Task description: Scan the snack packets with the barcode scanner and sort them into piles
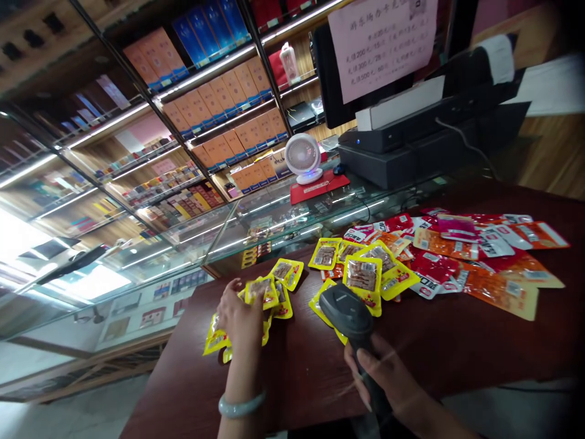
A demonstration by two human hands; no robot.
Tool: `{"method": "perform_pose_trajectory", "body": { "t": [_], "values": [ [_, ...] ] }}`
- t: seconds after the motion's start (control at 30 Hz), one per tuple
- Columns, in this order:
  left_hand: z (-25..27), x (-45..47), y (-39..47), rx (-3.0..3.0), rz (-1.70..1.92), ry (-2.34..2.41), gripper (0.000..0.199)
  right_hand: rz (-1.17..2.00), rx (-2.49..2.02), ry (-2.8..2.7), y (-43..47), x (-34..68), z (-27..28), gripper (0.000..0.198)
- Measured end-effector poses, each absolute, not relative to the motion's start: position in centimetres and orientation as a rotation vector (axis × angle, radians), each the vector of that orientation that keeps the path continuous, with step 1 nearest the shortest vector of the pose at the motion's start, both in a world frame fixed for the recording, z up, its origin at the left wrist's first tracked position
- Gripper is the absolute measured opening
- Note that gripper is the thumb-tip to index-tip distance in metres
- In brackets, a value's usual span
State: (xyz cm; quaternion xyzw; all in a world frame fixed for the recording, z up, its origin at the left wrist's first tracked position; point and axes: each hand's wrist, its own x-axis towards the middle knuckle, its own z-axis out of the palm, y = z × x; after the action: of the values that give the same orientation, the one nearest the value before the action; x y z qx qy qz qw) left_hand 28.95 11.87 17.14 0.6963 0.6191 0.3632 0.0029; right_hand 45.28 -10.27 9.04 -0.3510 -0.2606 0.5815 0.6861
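My right hand (pixel 384 372) is wrapped around the handle of a black barcode scanner (pixel 347 311), its head over the near yellow packets. My left hand (pixel 240 314) holds a small yellow snack packet (pixel 267 291) between thumb and fingers, above a loose pile of similar packets. Brown food shows through their clear windows. One more yellow packet (pixel 287 272) lies just beyond that hand. Past the scanner is a second group of yellow packets (pixel 362 274). On the right spreads a heap of red and orange snack packets (pixel 496 286), several overlapping.
The dark red tabletop (pixel 301 378) meets a glass display counter (pixel 219 235). A small white fan (pixel 303 157) stands on a red mat (pixel 315 188). Behind the heap are a black till machine (pixel 402 152) and a pink paper notice (pixel 384 49). Shelves of orange boxes (pixel 219 100) line the back.
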Motion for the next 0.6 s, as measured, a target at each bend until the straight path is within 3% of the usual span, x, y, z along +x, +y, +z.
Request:
{"method": "perform_pose_trajectory", "body": {
  "t": [0.1, 0.27, 0.33, 0.47, 0.6],
  "values": [
    [17.1, 33.9, 13.2, 2.392, 0.984, 1.723, 0.043, 1.325, -0.787, -0.576, -10.0, 45.2, 9.0, 0.043],
    [14.5, 43.7, 15.9, 2.583, 0.397, 1.62, 0.062, 1.289, -0.797, -0.577, -9.4, 45.1, 8.7, 0.047],
    [13.8, 45.8, 17.1, 2.485, 0.276, 1.61, 0.061, 1.276, -0.784, -0.56, -9.2, 45.2, 8.8, 0.049],
    [13.8, 46.4, 19.0, 2.177, 0.361, 1.503, 0.038, 1.261, -0.78, -0.52, -9.4, 45.3, 8.9, 0.049],
    [14.0, 44.6, 19.3, 1.973, 0.601, 1.307, 0.029, 1.271, -0.785, -0.486, -9.6, 45.3, 8.8, 0.045]
  ]
}}
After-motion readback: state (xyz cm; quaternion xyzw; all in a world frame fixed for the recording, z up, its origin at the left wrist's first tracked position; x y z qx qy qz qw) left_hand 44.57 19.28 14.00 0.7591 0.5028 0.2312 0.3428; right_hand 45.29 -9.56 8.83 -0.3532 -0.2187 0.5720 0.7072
